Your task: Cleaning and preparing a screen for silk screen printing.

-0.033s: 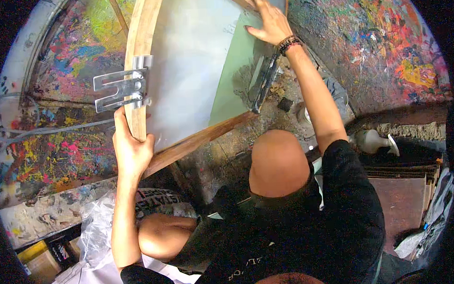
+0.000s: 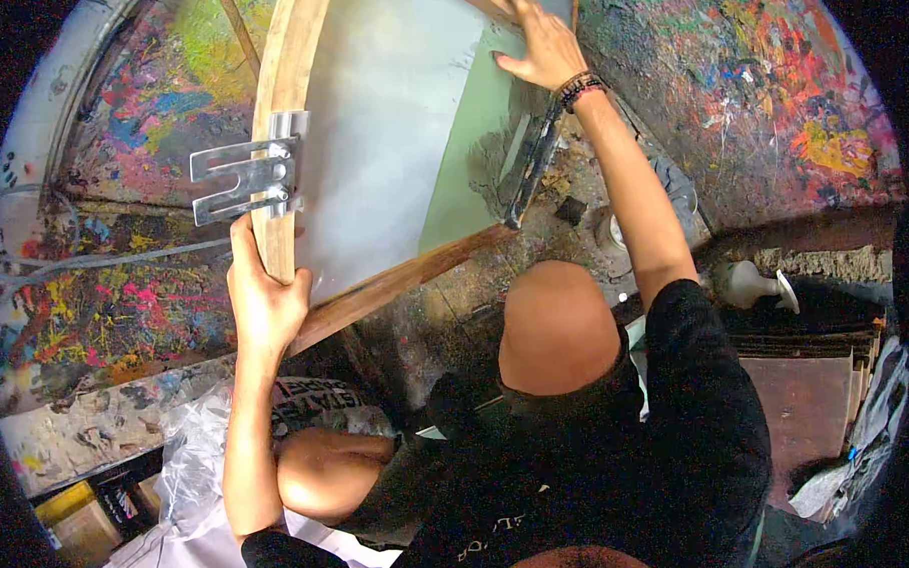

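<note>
A wooden-framed screen (image 2: 296, 49) with pale, translucent mesh and a green area fills the upper middle, tilted across the paint-stained worktop. A clear-and-silver slotted bracket (image 2: 240, 171) is fixed to its left rail. My left hand (image 2: 267, 306) is closed round that rail just below the bracket, thumb on the inner side. My right hand (image 2: 538, 46) grips the upper right rail, fingers along the wood and thumb over the mesh. A dark bar (image 2: 535, 161) lies along the screen's lower right part.
Paint-splattered boards (image 2: 759, 103) flank the screen. My bare knees (image 2: 556, 326) are below it. A white bottle (image 2: 750, 286) and stacked brown boards (image 2: 804, 392) are at right. Crumpled clear plastic (image 2: 195, 443) and a yellow-and-black box (image 2: 77, 497) sit at lower left, with a grey cable (image 2: 123, 255) above.
</note>
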Available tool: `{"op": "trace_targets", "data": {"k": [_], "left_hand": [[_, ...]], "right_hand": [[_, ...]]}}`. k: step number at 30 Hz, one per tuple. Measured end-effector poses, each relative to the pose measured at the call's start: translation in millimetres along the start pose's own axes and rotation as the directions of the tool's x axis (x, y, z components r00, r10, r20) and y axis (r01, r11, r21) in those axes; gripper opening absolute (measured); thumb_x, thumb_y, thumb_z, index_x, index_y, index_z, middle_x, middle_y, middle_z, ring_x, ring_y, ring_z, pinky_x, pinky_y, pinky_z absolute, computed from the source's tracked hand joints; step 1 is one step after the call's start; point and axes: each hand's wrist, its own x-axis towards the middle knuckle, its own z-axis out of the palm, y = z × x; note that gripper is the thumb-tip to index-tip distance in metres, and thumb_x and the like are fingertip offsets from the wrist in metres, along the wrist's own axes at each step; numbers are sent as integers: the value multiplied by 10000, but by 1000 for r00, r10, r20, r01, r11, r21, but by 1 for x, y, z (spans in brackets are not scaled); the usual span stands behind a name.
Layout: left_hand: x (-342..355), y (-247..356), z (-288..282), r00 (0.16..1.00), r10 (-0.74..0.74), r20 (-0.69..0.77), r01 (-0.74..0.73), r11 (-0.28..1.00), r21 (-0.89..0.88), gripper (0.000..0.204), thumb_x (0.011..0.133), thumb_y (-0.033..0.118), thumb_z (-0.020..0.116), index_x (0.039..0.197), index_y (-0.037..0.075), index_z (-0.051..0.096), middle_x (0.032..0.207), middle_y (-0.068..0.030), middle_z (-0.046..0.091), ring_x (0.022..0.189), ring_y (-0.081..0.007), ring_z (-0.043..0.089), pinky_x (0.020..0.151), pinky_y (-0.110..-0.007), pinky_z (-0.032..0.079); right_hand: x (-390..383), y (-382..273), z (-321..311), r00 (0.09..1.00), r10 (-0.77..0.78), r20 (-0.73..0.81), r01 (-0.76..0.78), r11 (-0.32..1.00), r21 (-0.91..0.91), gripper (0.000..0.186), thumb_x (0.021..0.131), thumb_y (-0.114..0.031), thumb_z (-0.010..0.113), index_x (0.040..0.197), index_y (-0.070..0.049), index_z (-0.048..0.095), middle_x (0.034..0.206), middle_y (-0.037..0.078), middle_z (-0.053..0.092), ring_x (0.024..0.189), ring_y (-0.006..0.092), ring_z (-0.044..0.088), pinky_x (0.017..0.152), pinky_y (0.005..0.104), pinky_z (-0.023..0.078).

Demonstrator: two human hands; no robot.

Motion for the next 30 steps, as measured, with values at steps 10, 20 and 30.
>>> {"op": "trace_targets", "data": {"k": [10,20,30], "left_hand": [[1,3,1,1000,4,7,-4,1000,-22,654,662,-35,587,1288,25,408,1040,-201,663,1006,-363,660,901,-393,489],[-2,2,0,1000,-7,5,7,1000,-3,643,660,-34,587,1276,31,411,1041,-210,656,1007,-377,655,903,-403,487],[-2,7,1,999,-31,-7,32,999,39,633,677,-33,614,1274,26,412,1044,-211,654,1018,-382,645,899,-424,491]], "right_hand": [[5,3,12,989,9,-151,-17,999,-52,1011,670,-322,771,1500,-82,246,1218,185,578,1079,353,569,980,470,386],[9,-6,38,957,52,-286,-85,991,-103,1000,670,-229,783,1507,-104,250,1104,164,622,999,321,599,908,475,397],[-13,-21,47,846,-159,-509,98,985,-144,377,776,-335,710,1080,-122,642,933,79,629,849,263,620,711,389,475]]}}
